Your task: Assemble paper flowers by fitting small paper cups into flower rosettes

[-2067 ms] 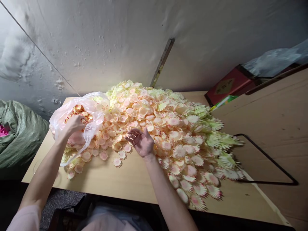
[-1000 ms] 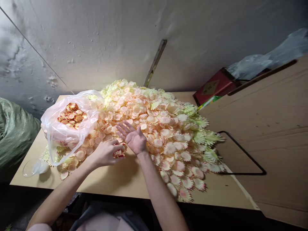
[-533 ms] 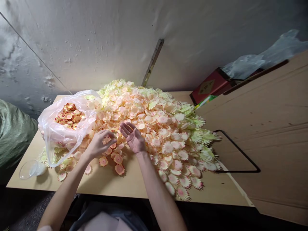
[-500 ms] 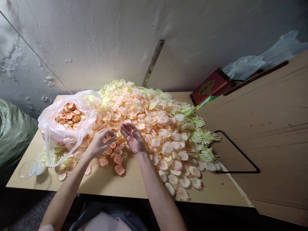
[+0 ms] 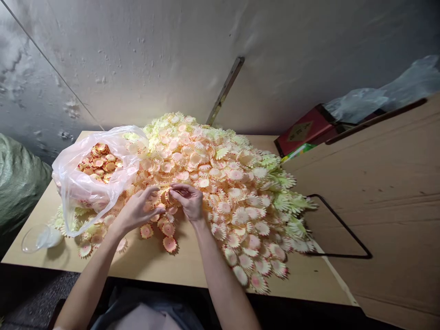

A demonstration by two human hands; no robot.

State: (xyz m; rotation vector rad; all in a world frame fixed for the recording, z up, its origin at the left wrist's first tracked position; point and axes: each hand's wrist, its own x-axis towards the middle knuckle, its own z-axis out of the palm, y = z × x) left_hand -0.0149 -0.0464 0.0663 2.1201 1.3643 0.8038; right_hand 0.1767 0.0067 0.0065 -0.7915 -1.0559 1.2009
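My left hand (image 5: 139,210) is over the front of a large heap of artificial flower pieces (image 5: 237,215), thumb and fingers curved apart. Facing it, my right hand (image 5: 189,201) has its thumb and fingertips pinched together, with whatever is between them too small to make out. Pale peach flower discs (image 5: 167,198) with toothed red edges show in the gap between the two hands. Below them, several loose pink-centred discs (image 5: 169,244) lie on the table. A white plastic bag (image 5: 90,195) stands left of my left hand, holding smaller, darker red-edged discs (image 5: 99,162).
A clear cup (image 5: 37,238) lies at the left of the wooden table (image 5: 154,268). On the right, a cardboard box (image 5: 385,201) stands against the table, with a red box (image 5: 304,128) behind it. A green sack (image 5: 20,197) is at far left; the wall (image 5: 154,59) closes the back.
My right hand has turned from an open, upward palm to a pinch with the fingers bent toward the left hand. My left hand has spread its thumb and fingers wider.
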